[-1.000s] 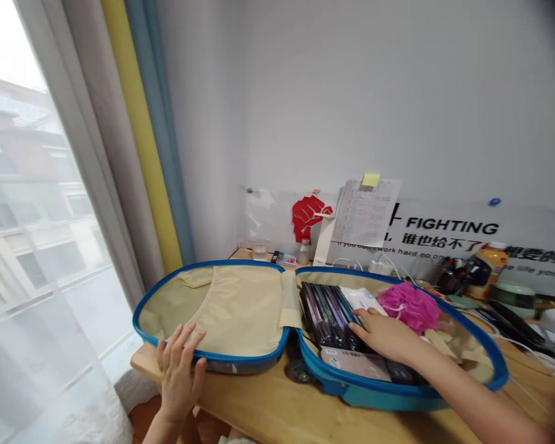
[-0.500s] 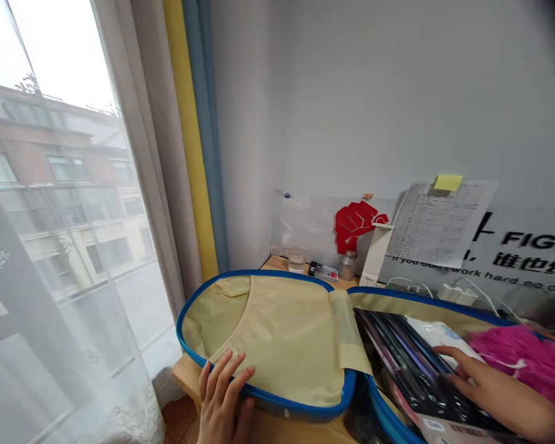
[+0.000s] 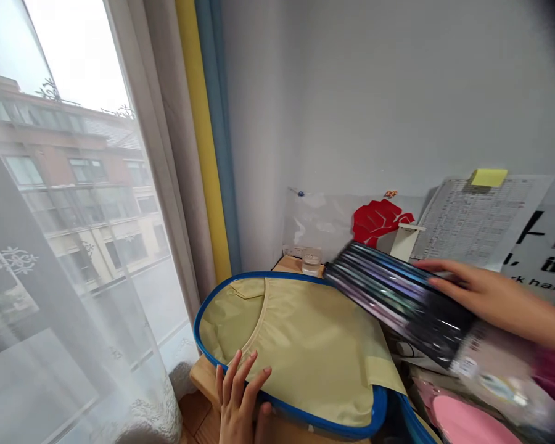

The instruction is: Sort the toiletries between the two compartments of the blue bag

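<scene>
An open blue suitcase [image 3: 305, 420] with yellow-beige lining lies on a wooden desk. My left hand [image 3: 240, 401] rests on its near rim with the fingers stretched out flat. My right hand [image 3: 485, 299] grips a dark pack of striped items in clear wrapping [image 3: 398, 299] and holds it in the air above the suitcase, tilted down to the right. Below the pack a pink round object [image 3: 467, 422] shows in the right half.
A window with a sheer curtain [image 3: 74, 277] and yellow and blue drapes stands on the left. On the wall hang a red fist sticker [image 3: 379, 221], a printed sheet with a yellow note [image 3: 485, 216] and a banner. A small glass [image 3: 311, 262] sits at the desk's back.
My right hand has closed on the dark pack and lifted it out of the suitcase's right half. The view has swung left. My left hand stays on the rim.
</scene>
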{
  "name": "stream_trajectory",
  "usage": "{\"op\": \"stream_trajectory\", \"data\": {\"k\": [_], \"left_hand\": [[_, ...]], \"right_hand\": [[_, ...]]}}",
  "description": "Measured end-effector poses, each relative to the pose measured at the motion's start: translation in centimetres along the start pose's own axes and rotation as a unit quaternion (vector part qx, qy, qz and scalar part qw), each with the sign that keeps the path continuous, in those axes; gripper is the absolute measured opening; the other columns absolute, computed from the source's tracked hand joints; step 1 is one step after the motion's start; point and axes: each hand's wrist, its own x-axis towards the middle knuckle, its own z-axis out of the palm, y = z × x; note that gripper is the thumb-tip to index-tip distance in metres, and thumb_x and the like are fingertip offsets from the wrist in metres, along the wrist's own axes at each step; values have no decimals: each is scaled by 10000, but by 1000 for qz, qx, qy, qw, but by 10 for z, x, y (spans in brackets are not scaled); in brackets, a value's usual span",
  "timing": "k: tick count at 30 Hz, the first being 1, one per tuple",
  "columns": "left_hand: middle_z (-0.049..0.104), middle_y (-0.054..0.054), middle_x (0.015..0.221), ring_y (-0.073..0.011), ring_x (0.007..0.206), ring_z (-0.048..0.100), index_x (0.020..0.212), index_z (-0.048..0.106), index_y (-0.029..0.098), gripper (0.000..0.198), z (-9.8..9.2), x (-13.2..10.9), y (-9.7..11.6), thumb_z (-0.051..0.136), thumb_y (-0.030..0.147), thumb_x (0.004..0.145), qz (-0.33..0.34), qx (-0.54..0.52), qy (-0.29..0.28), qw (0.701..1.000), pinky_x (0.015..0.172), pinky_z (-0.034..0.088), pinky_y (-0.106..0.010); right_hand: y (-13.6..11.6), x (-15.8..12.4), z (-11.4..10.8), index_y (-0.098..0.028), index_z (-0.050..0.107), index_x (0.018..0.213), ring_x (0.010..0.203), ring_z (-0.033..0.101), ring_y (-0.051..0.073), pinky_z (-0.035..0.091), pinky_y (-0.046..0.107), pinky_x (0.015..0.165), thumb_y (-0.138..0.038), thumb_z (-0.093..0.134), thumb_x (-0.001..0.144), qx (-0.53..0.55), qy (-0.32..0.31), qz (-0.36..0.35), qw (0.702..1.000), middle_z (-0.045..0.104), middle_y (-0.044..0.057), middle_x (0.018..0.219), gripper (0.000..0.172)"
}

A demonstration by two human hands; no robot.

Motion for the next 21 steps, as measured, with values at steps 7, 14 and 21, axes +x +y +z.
{"op": "stream_trajectory", "data": {"k": [7, 14, 21], "left_hand": [[532, -116, 1415, -270, 1496, 251, 1296, 576, 256, 413, 10, 6, 22, 323, 381, 994, -69, 21, 14, 997, 1226, 106, -545], [494, -127, 1460, -264, 1488, 275, 1342, 536, 232, 446, 12, 9, 24, 275, 375, 1010, -75, 37, 36, 996, 1215, 156, -532], [485, -123, 1480, -259, 1474, 304, 1317, 555, 220, 447, 9, 10, 23, 256, 368, 1019, -66, 36, 31, 997, 1213, 164, -523]], "right_hand": [[-116, 72, 133, -214, 677, 1130, 1072, 653, 165, 512, 377, 977, -294, 509, 964, 78, -221, -136, 963, 706, 48, 1164, 249], [-142, 64, 211, -175, 625, 1170, 1085, 619, 192, 518, 439, 956, -391, 576, 949, 53, -275, -183, 942, 637, 78, 1210, 313], [-143, 55, 216, -184, 608, 1226, 1222, 554, 236, 444, 514, 1053, -393, 580, 944, -8, -286, -227, 931, 574, 96, 1343, 352]]}}
